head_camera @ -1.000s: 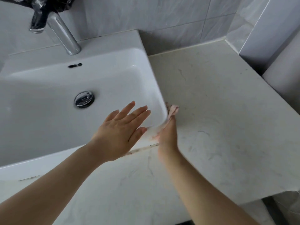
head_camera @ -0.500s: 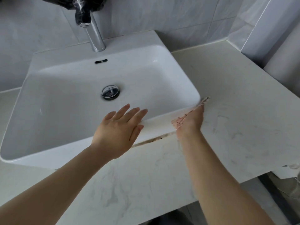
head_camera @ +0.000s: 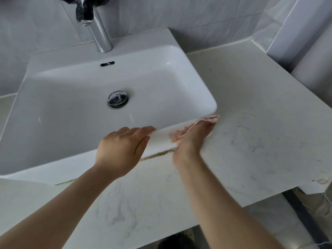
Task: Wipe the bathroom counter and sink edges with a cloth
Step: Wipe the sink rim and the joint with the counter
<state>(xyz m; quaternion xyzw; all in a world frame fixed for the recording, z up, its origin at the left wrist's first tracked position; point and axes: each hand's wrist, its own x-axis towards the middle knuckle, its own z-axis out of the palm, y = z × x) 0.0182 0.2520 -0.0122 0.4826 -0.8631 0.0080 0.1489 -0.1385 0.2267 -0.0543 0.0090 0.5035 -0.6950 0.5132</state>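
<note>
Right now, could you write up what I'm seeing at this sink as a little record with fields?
Place: white rectangular ceramic sink on a pale marbled stone counter
Left hand: rests on the sink's front rim, holds nothing
Right hand: presses a pink cloth against the sink's front outer wall, near its right corner
Fixtures: chrome faucet at the back; round chrome drain plug in the basin
Dirt: brownish line along the seam under the sink's front
</note>
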